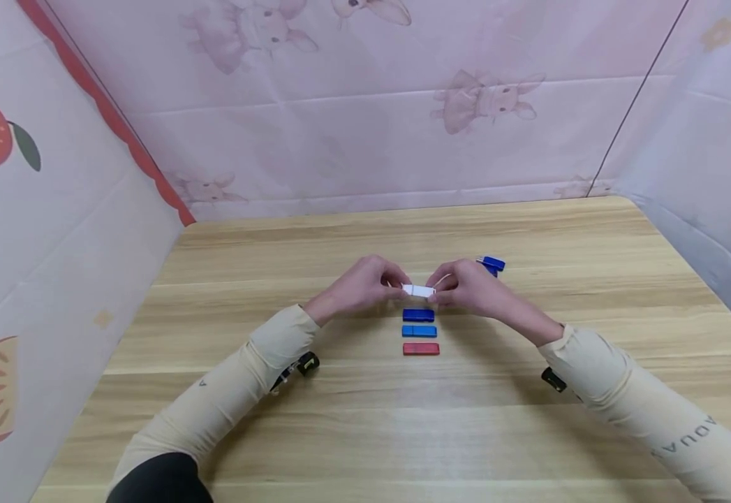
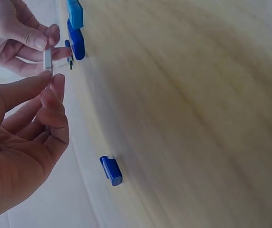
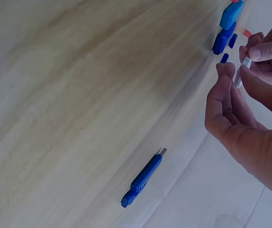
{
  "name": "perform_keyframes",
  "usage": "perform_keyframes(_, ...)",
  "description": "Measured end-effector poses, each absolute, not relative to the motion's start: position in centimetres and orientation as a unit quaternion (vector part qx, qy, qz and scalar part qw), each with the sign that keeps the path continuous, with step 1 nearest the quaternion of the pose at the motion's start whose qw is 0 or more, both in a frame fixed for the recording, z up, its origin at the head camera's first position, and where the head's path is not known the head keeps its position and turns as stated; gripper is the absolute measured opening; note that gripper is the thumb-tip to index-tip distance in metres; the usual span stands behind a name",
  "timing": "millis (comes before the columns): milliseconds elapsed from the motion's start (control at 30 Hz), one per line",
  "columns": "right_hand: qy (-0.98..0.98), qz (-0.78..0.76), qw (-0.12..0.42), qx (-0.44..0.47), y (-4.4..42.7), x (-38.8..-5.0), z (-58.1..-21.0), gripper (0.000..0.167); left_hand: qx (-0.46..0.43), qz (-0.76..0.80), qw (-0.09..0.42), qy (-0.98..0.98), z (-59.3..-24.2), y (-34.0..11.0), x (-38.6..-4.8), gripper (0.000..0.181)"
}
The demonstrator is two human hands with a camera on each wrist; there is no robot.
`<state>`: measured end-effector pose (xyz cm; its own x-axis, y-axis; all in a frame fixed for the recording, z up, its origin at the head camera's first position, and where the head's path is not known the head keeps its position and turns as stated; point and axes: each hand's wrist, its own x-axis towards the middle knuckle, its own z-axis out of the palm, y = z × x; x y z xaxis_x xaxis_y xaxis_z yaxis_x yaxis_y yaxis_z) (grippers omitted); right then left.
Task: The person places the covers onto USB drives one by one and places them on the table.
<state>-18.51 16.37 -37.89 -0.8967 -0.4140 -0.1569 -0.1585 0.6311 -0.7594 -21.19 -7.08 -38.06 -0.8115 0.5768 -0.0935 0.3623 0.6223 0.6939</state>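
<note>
The small white stick was between my two hands, its ends partly covered by my fingertips, so I could not make out either tip. My left hand pinched one end between thumb and finger, and my right hand pinched the other. Just on my side of it lay a row of three flat, oblong sticks: a dark blue stick, a light blue stick crossed by a thin seam, and a red stick, all smooth and plastic-looking. Beside my right hand, a blue piece showed only in part, my hand covering the rest. From my right wrist I saw a blue stick with a bare metal plug; from my left, a blunt blue cap. Under everything ran the pale, streaky wood-grain table. My cream sleeves bunched at the wrists, their lettering partly lost in folds, and behind the table hung a creased pink cloth printed with rabbits, some cut off by the upper edge.
</note>
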Motion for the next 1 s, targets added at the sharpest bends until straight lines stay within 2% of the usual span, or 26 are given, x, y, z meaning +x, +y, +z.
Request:
perform_keyframes(200, 0.896, -0.384, 0.156, -0.159, 16.2, -18.8, -38.1, 0.021, 0.270, 0.330, 0.154, 0.892, -38.3, -6.7, -21.6, 0.015)
perform_keyframes(467, 0.919, -0.325, 0.107, -0.198, 16.2, -19.1, -38.7, 0.013, 0.256, 0.319, 0.186, 0.893, -38.3, -6.4, -21.5, 0.010)
perform_keyframes(733, 0.919, -0.313, 0.144, -0.192, 15.8, -19.3, -38.7, 0.013, 0.267, 0.298, 0.194, 0.896, -38.5, -6.1, -21.5, 0.010)
perform_keyframes(1000, 0.923, -0.296, 0.142, -0.202, 15.7, -19.6, -38.9, 0.012, 0.273, 0.272, 0.184, 0.904, -38.7, -5.7, -21.5, 0.009)
